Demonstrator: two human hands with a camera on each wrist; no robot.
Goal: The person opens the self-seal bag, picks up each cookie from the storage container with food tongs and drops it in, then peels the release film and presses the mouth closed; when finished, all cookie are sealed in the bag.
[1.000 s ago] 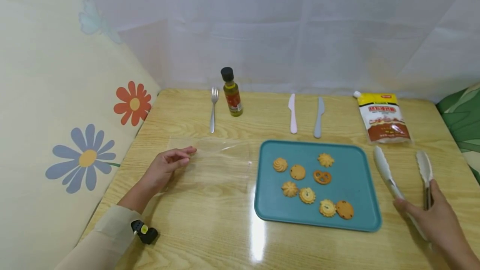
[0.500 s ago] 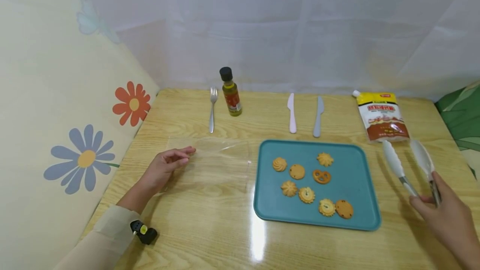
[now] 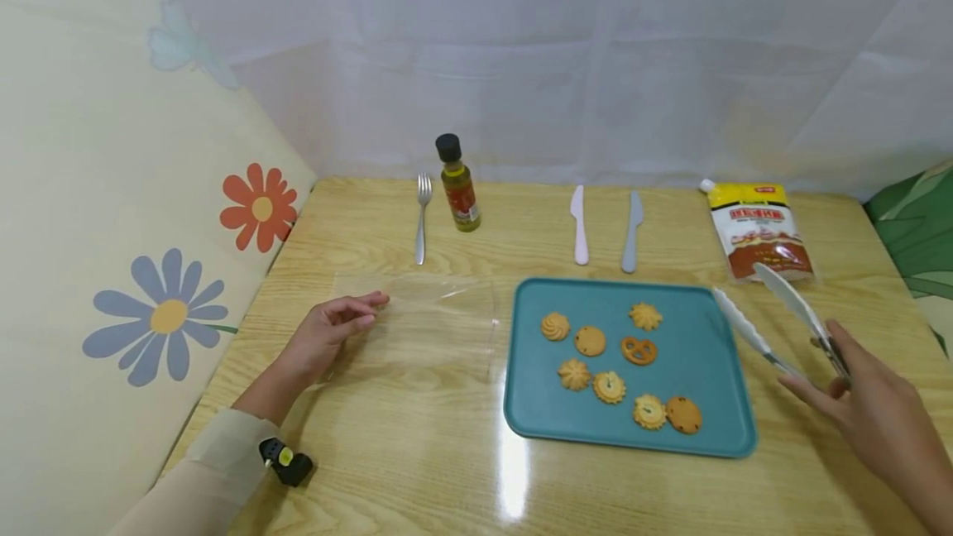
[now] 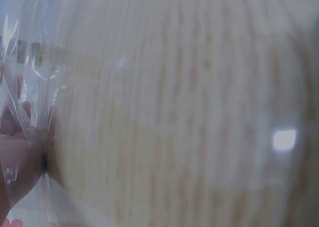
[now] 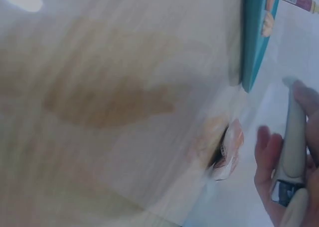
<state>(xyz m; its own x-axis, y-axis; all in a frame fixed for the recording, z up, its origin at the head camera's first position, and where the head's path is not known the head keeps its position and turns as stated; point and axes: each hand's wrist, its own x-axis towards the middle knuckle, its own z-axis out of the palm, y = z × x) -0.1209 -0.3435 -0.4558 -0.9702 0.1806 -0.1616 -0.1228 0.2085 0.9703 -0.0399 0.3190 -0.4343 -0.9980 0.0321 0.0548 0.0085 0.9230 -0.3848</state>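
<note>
My right hand point(image 3: 878, 404) grips a pair of tongs point(image 3: 793, 299) with metal arms and pale scalloped ends, spread apart. One end overlaps the upper right edge of the teal tray point(image 3: 536, 404); the other overlaps the foot of the yellow, white and brown pouch point(image 3: 767, 230). On the tray lie several biscuits, among them a pretzel point(image 3: 639, 351) and a swirl biscuit point(image 3: 555, 327). In the right wrist view the fingers wrap the tongs' handle. My left hand point(image 3: 338, 325), fingers loosely bent, lies at the left end of a flat clear plastic bag point(image 3: 439, 329); its film covers the hand in the left wrist view.
Along the back of the wooden table stand or lie a fork point(image 3: 421, 217), a dark-capped bottle point(image 3: 460, 189), a pink knife point(image 3: 580, 226) and a grey-blue knife point(image 3: 633, 234). A white cloth point(image 3: 521, 64) hangs behind; a flower-print sheet point(image 3: 112, 189) borders the left.
My right hand has lifted the tongs and swung their ends left, from beside the tray to its upper right edge. The left hand, bag and biscuits stay in place.
</note>
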